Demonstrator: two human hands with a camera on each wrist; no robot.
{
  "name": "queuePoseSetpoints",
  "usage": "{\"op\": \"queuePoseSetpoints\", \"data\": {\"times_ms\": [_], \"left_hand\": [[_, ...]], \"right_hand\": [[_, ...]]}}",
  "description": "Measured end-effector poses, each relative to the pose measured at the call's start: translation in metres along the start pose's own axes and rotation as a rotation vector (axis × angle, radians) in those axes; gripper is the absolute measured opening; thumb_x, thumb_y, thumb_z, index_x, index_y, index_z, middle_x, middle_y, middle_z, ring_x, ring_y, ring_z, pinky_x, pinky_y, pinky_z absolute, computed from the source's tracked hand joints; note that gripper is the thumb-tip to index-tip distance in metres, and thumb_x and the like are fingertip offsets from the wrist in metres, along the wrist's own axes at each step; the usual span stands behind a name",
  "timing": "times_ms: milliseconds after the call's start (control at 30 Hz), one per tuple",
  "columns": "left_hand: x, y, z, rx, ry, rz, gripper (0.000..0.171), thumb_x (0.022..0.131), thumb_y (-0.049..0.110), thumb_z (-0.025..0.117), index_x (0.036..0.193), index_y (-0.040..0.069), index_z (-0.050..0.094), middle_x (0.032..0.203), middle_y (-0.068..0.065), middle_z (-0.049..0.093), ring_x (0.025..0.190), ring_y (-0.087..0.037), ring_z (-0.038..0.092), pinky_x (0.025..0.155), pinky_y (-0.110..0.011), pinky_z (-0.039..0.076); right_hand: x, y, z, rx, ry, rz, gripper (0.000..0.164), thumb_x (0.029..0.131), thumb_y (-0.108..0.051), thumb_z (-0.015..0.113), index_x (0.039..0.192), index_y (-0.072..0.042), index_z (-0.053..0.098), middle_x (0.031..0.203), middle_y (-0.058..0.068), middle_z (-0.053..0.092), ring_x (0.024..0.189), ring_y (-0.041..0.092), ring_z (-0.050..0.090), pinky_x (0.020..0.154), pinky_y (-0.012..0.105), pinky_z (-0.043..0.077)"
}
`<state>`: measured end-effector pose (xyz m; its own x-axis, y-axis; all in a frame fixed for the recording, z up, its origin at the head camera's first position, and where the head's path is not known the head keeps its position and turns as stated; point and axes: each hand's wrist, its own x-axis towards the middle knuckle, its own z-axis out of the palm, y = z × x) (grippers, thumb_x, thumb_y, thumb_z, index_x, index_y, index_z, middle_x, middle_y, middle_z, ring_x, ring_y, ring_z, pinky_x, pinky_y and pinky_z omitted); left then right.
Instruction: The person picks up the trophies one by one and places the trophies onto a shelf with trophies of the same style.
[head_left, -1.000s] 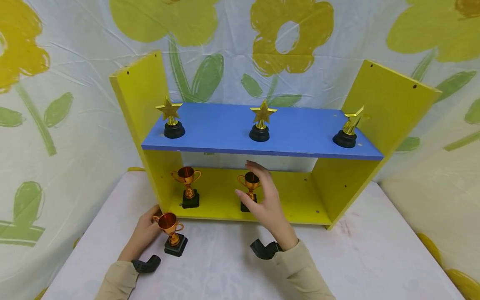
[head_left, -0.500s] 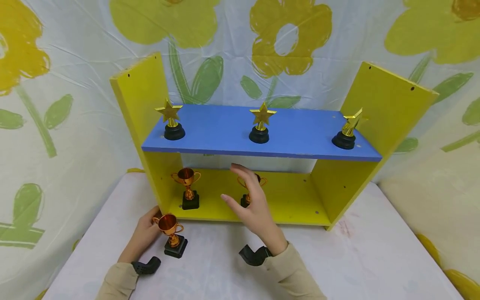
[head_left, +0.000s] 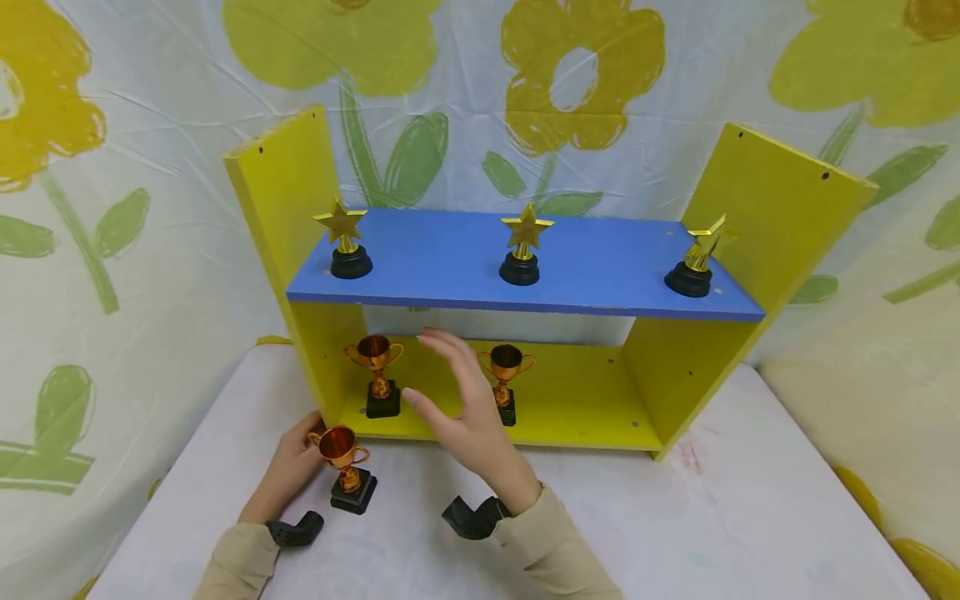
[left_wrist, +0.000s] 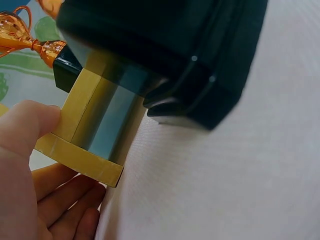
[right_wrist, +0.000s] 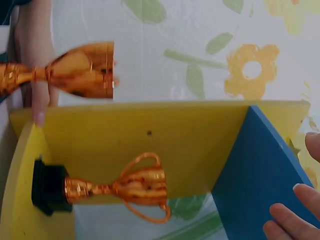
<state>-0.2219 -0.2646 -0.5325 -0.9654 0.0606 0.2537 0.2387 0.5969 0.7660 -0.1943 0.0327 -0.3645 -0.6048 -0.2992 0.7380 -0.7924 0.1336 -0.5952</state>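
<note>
My left hand (head_left: pixel 291 465) grips the lower left corner of a yellow and blue shelf (head_left: pixel 315 354); in the left wrist view the thumb (left_wrist: pixel 32 122) lies on the yellow board, the fingers beyond it. Close beside that hand, a copper-coloured trophy cup (head_left: pixel 341 450) stands on the table, its black base (left_wrist: pixel 165 45) filling the left wrist view's top. Two more trophy cups are on the bottom board, one at left (head_left: pixel 377 354) and one mid-board (head_left: pixel 505 362). My right hand (head_left: pixel 472 417) hovers before the shelf between these two, thumb and fingers spread and curved, holding nothing.
On the blue board (head_left: pixel 435 250) stand three gold star trophies, at left (head_left: pixel 349 262), middle (head_left: pixel 519 267) and right (head_left: pixel 689 277). Yellow side panels (head_left: pixel 780 192) rise at both ends. A white cloth covers the table (head_left: pixel 750 517); a flowered curtain (head_left: pixel 465 100) hangs behind.
My right hand has moved left, from in front of the middle trophy cup toward the left one, and uncovers the middle cup. My left hand and the trophies have stayed put.
</note>
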Motion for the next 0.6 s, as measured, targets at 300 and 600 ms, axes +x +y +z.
{"op": "queuePoseSetpoints", "data": {"times_ms": [300, 600], "left_hand": [[0.001, 0.000, 0.001, -0.010, 0.004, 0.018, 0.033, 0.089, 0.010, 0.061, 0.122, 0.007, 0.060, 0.112, -0.011, 0.067, 0.102, -0.025, 0.058, 0.091, -0.048, 0.047], [0.000, 0.000, 0.000, -0.023, 0.003, 0.010, 0.037, 0.090, 0.011, 0.060, 0.127, 0.006, 0.059, 0.116, -0.013, 0.067, 0.105, -0.027, 0.058, 0.093, -0.051, 0.046]], "right_hand": [[0.002, -0.007, 0.022, 0.039, -0.025, 0.012, 0.056, 0.093, -0.008, 0.066, 0.144, -0.011, 0.045, 0.151, 0.007, 0.041, 0.139, 0.023, 0.037, 0.111, 0.048, 0.033], [0.000, -0.009, 0.040, 0.074, -0.051, 0.047, 0.054, 0.095, -0.013, 0.064, 0.145, -0.011, 0.045, 0.151, 0.006, 0.040, 0.139, 0.021, 0.038, 0.111, 0.048, 0.033]]}}
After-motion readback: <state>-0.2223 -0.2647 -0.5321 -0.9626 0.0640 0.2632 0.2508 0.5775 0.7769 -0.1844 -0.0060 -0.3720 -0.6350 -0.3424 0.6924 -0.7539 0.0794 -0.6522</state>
